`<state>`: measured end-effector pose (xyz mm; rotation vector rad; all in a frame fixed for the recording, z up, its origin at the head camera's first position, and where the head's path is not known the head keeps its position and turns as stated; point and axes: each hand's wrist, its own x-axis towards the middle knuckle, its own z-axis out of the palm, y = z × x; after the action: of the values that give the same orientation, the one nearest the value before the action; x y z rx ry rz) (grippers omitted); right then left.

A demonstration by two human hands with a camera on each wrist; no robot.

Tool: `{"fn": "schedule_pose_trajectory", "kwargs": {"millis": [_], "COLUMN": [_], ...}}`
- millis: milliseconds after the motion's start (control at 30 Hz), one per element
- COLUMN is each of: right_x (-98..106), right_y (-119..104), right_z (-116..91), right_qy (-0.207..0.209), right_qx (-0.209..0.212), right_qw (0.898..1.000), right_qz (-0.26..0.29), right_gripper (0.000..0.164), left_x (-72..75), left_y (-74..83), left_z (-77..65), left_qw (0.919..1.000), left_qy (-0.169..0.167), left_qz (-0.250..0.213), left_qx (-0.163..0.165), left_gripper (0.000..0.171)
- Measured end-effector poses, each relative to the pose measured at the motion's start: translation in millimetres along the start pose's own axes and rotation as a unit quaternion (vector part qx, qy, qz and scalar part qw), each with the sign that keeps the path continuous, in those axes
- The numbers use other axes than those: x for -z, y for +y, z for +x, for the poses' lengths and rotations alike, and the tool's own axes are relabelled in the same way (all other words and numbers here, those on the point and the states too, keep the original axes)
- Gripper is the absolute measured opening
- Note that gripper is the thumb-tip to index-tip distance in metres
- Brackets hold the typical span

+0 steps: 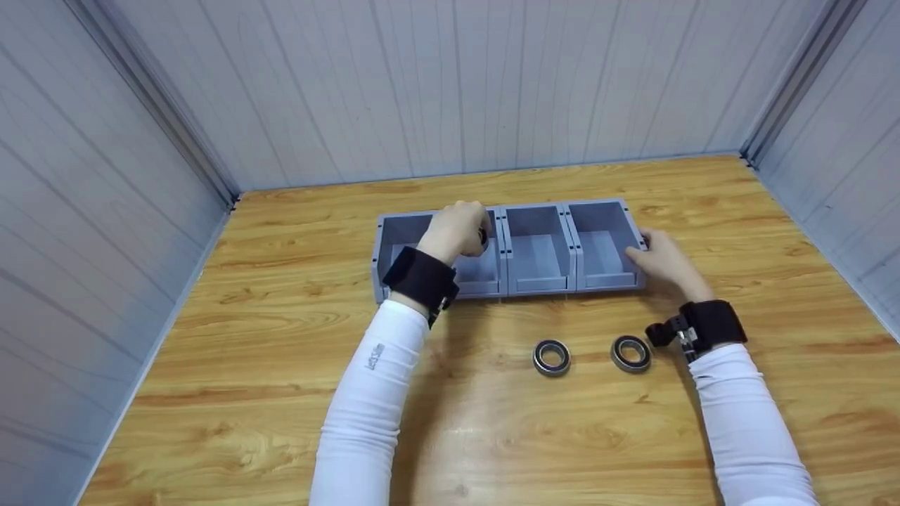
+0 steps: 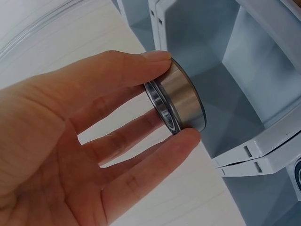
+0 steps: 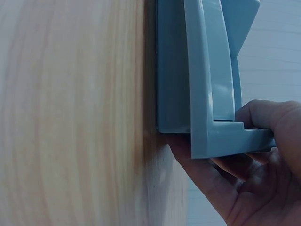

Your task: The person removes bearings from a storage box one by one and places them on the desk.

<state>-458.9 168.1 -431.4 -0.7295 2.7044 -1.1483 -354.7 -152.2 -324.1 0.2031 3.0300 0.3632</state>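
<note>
My left hand (image 1: 457,228) is over the left part of a row of grey bins (image 1: 541,284). Its thumb and fingers pinch a bearing (image 2: 184,96), a thick ring with a shiny silver outer side, held above the bins. At the row's right end, my right hand (image 1: 664,260) grips the side wall of the last bin (image 3: 235,139), thumb inside and fingers outside. Two bearings with dark faces lie flat on the table in front of the bins: one bearing (image 1: 551,358) near the middle, another bearing (image 1: 631,353) beside the right wrist.
The wooden table (image 1: 281,337) meets white panel walls (image 1: 450,91) at the back and both sides. Part of a dark ring (image 2: 298,175) shows at the right edge of the left wrist view. The left forearm hides some of the table.
</note>
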Motion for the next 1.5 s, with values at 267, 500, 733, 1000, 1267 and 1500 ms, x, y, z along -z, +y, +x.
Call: {"fn": "schedule_pose_trajectory", "kwargs": {"millis": [267, 500, 733, 1000, 1267, 1500], "right_x": [0.4, -1.0, -2.0, 0.2, -0.1, 0.3], "right_y": [-1.4, -2.7, -0.3, -2.5, -1.6, -2.2], "right_z": [-0.8, -0.4, 0.8, -0.4, -0.6, -1.1], "right_qy": [-0.003, 0.0, 0.0, -0.002, 0.002, 0.004], "right_qx": [-0.008, 0.005, 0.007, -0.011, -0.011, -0.012], "right_qw": [1.0, 1.0, 1.0, 1.0, 1.0, 1.0], "right_qz": [0.0, 0.03, 0.018, -0.004, -0.009, -0.005], "right_gripper": [0.036, 0.037, 0.038, 0.039, 0.036, 0.035], "left_x": [2.0, 3.0, 2.1, 1.5, 0.9, 0.4], "left_y": [-0.4, 0.0, -0.1, 2.8, 4.7, 5.5], "left_z": [-4.6, -9.8, -15.6, -24.8, -31.5, -36.5], "left_qw": [0.9999, 0.9999, 0.9997, 0.9994, 0.9995, 0.9993], "left_qy": [0.007, 0.007, 0.013, 0.017, 0.014, 0.008], "left_qz": [-0.009, -0.009, 0.006, -0.006, -0.017, -0.018], "left_qx": [-0.006, -0.012, -0.02, -0.029, -0.024, -0.031], "left_gripper": [0.033, 0.035, 0.035, 0.03, 0.031, 0.032]}}
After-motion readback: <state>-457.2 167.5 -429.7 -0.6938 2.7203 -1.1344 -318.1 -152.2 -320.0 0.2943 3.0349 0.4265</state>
